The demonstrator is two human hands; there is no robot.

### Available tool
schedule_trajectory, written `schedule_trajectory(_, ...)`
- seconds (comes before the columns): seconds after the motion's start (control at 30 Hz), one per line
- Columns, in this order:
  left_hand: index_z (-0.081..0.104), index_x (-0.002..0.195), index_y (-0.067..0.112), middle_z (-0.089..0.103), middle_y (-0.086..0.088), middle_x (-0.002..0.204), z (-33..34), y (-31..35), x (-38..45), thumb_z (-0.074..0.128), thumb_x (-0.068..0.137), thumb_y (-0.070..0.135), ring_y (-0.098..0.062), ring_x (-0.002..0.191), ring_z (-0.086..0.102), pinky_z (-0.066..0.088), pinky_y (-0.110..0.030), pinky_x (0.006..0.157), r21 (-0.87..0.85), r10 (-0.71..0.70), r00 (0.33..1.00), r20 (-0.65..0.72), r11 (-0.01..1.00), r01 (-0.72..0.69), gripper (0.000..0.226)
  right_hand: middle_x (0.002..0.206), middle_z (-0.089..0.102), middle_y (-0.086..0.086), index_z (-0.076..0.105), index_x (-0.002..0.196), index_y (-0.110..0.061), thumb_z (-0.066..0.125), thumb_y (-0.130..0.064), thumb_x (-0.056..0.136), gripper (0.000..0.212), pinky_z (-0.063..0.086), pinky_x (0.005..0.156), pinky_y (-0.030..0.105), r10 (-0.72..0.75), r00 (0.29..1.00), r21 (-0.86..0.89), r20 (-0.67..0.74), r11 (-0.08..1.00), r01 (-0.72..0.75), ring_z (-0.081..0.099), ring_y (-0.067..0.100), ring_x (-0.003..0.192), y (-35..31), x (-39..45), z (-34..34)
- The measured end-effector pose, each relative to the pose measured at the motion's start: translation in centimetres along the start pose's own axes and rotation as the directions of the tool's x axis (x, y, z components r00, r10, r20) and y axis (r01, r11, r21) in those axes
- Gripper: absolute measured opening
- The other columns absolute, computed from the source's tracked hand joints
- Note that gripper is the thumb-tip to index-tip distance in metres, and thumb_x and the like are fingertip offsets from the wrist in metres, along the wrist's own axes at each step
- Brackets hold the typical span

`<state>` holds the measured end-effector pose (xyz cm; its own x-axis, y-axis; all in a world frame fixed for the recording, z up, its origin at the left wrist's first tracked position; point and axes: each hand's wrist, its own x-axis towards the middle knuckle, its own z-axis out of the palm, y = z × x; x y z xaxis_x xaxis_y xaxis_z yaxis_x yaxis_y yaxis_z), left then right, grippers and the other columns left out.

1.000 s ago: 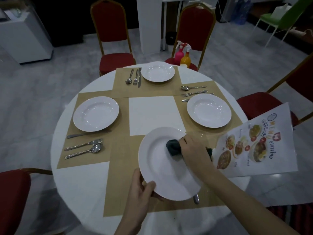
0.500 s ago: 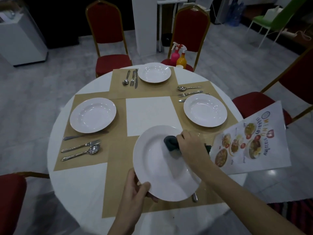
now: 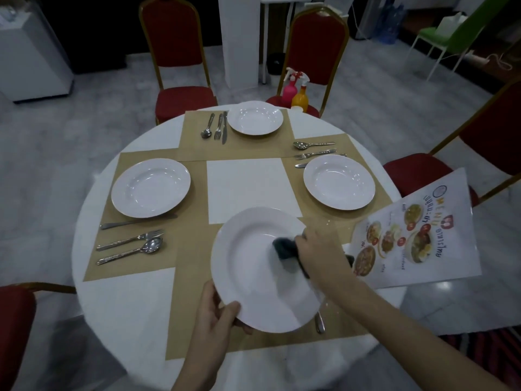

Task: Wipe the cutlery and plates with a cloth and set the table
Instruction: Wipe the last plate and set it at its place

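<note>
While the left hand (image 3: 217,314) pinches the plate's (image 3: 253,266) near rim above the table's (image 3: 118,309) near edge, the right hand (image 3: 318,249), fingers curled tight on the dark cloth (image 3: 284,249), rubs its right side.

Laminated menu sheet (image 3: 417,235), lying at the table's right edge and seen upside down from the wearer's side: heading in large orange-and-blue caps reads "MENU". Beneath the heading runs a line of non-Latin script, w/ small captions beside the dish photos and red round tags, all too small and blurred to read. No other legible text, brand or no. on the plates, cutlery, spray bottles or chairs.
</note>
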<state>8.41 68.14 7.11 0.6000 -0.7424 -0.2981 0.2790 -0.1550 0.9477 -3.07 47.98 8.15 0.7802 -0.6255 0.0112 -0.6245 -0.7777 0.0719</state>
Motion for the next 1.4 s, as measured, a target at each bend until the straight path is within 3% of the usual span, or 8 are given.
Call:
schedule_trajectory(0.1, 0.050, 0.117, 0.017, 0.061, -0.004, 0.104, 1.9, 0.6, 0.0, 0.060, 0.086, 0.010, -0.033, 0.076, 0.066, 0.056, -0.035, 0.055, -0.007, -0.032, 0.997, 0.070, 0.999, 0.032, 0.033, 0.052, 0.050, 0.007, 0.052, 0.053, -0.012, 0.084, 0.002, 0.033, 0.040, 0.025, 0.047, 0.028, 0.177, 0.982, 0.044, -0.065, 0.984, -0.174, 0.050, 0.023, 0.046, -0.4, 2.1, -0.3)
schedule_trajectory(0.23, 0.050, 0.115, 0.019, 0.062, -0.004, 0.102, 2.9, 0.8, 0.8, 0.053, 0.093, 0.001, -0.035, 0.087, 0.066, 0.059, -0.040, 0.065, -0.011, -0.049, 0.998, 0.049, 0.999, 0.049, 0.028, 0.098, 0.056, 0.017, 0.058, 0.097, 0.000, 0.050, 0.000, 0.087, 0.013, 0.038, 0.070, 0.033, 0.306, 0.952, 0.424, -0.005, 0.863, -0.275, 0.056, 0.032, 0.090, -4.8, 3.1, 0.3)
schedule_trajectory(0.37, 0.056, 0.115, 0.016, 0.069, -0.011, 0.100, 2.0, 0.8, 1.7, 0.048, 0.092, -0.005, -0.029, 0.087, 0.069, 0.057, -0.037, 0.064, -0.155, -0.068, 0.994, -0.083, 0.986, 0.055, 0.031, 0.079, 0.058, 0.011, 0.060, 0.077, -0.005, 0.073, -0.003, 0.063, 0.019, 0.038, 0.055, 0.025, -0.005, 0.995, 0.509, -0.095, 0.859, 0.053, 0.060, 0.029, 0.066, -9.4, 2.2, -0.4)
schedule_trajectory(0.53, 0.055, 0.126, 0.012, 0.068, -0.020, 0.108, -0.1, 1.1, 1.5, 0.056, 0.086, -0.005, -0.032, 0.083, 0.066, 0.053, -0.038, 0.057, -0.219, -0.045, 0.996, -0.083, 0.975, 0.026, 0.043, 0.068, 0.056, -0.001, 0.061, 0.066, -0.017, 0.085, -0.007, 0.042, 0.036, 0.033, 0.038, 0.019, -0.220, 0.961, 0.272, -0.166, 0.927, 0.259, 0.055, 0.015, 0.047, -7.4, 0.5, -1.0)
schedule_trajectory(0.83, 0.051, 0.115, 0.020, 0.065, -0.002, 0.102, 3.1, 1.9, 1.7, 0.055, 0.092, 0.002, -0.029, 0.084, 0.068, 0.058, -0.038, 0.064, -0.062, -0.039, 0.993, 0.107, 0.997, 0.046, 0.030, 0.078, 0.057, 0.008, 0.062, 0.077, -0.007, 0.077, 0.011, 0.058, 0.031, 0.040, 0.043, 0.026, 0.224, 0.947, 0.322, -0.229, 0.936, -0.144, 0.054, 0.021, 0.052, -2.5, 3.1, 0.4)
schedule_trajectory(1.07, 0.053, 0.128, 0.017, 0.067, -0.009, 0.113, 2.4, 1.2, 5.0, 0.047, 0.093, -0.005, -0.023, 0.095, 0.068, 0.058, -0.041, 0.074, -0.084, -0.032, 0.999, 0.004, 0.996, 0.032, 0.042, 0.084, 0.063, 0.008, 0.064, 0.086, -0.009, 0.081, -0.002, 0.058, 0.034, 0.048, 0.047, 0.024, -0.172, 0.950, 0.323, -0.260, 0.912, 0.253, 0.063, 0.020, 0.058, -4.3, 1.9, 1.0)
schedule_trajectory(1.27, 0.051, 0.119, 0.016, 0.060, -0.009, 0.108, 2.4, 2.1, 4.0, 0.051, 0.092, -0.003, -0.026, 0.086, 0.063, 0.054, -0.031, 0.060, 0.014, 0.036, 0.999, 0.040, 0.999, -0.036, 0.033, 0.093, 0.071, 0.003, 0.067, 0.090, -0.014, 0.085, -0.010, 0.061, 0.034, 0.053, 0.080, 0.037, -0.041, 0.975, 0.155, -0.220, 0.985, 0.076, 0.065, 0.026, 0.090, 3.1, 1.7, 1.3)
schedule_trajectory(1.4, 0.050, 0.120, 0.014, 0.057, -0.010, 0.106, 2.4, 2.5, 4.1, 0.051, 0.093, -0.001, -0.022, 0.076, 0.062, 0.053, -0.031, 0.058, 0.063, 0.070, 0.995, 0.076, 0.995, -0.075, 0.031, 0.096, 0.072, 0.000, 0.070, 0.097, -0.015, 0.081, -0.002, 0.059, 0.042, 0.050, 0.077, 0.037, 0.059, 0.971, 0.228, -0.230, 0.974, -0.005, 0.063, 0.025, 0.090, 1.5, 0.2, 2.5)
